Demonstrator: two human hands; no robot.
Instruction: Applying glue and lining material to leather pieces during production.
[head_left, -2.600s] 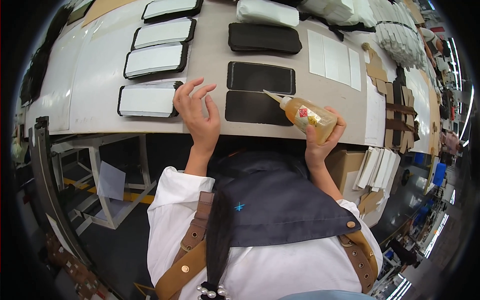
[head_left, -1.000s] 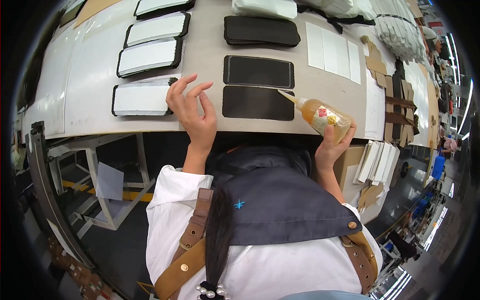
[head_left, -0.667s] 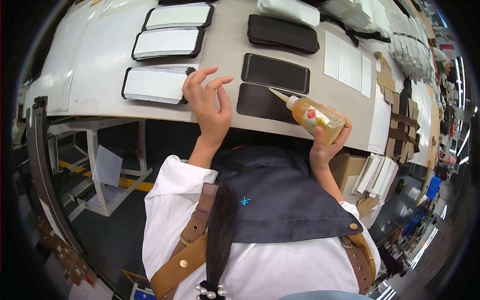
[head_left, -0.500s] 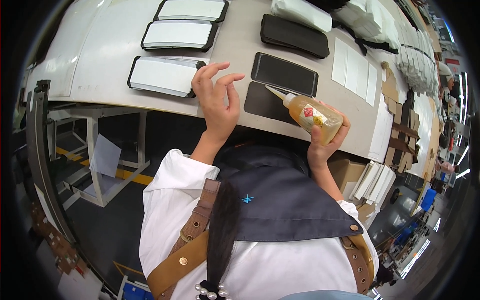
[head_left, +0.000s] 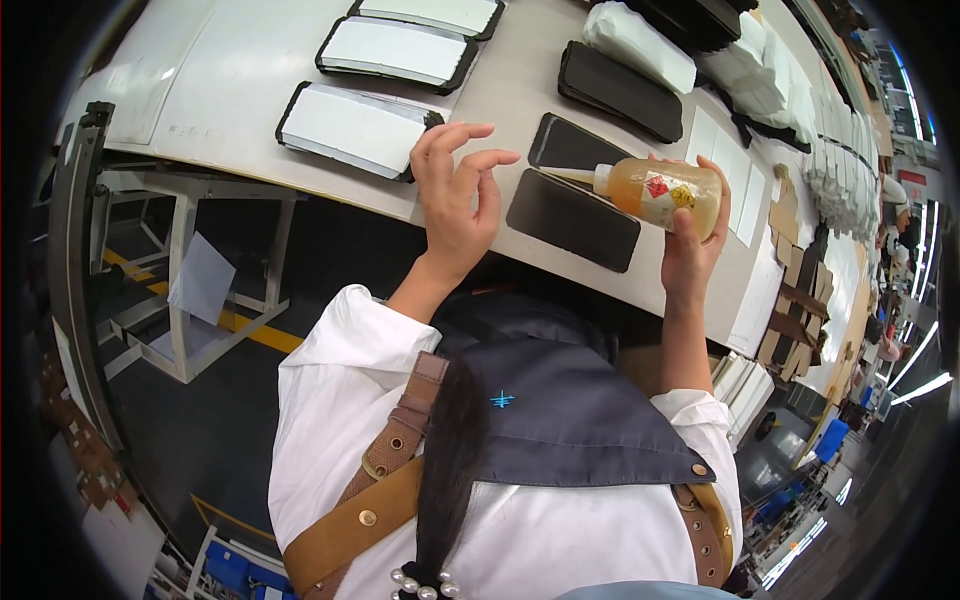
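Below the near edge of the table (head_left: pixel 500 80), toward its left end, stands a white metal frame (head_left: pixel 182 345) with a pale sheet (head_left: pixel 203 275) leaning on it. Above, along the table's left part, black-edged stacks topped with white run back from the near edge: a front stack (head_left: pixel 355 130), a middle stack (head_left: pixel 395 50) and a rear stack (head_left: pixel 440 12). The left hand (head_left: pixel 455 195) is raised at the near edge, fingers bent and parted, well apart from the other hand; it overlaps the front stack's right corner, and I cannot tell whether they touch. Next come two black panels side by side, a near panel (head_left: pixel 570 220) by the table's near edge and a far panel (head_left: pixel 570 140) behind it. The right hand (head_left: pixel 695 255) grips an amber bottle (head_left: pixel 665 193), tipped sideways above the panels and blocking part of both; its nozzle (head_left: pixel 570 174) points left. Behind lie a black pile (head_left: pixel 620 92) and a white bundle (head_left: pixel 640 45). Farther right, white cards (head_left: pixel 748 205) are partly hidden by the right hand, with cardboard pieces (head_left: pixel 790 215) toward the table's right edge.
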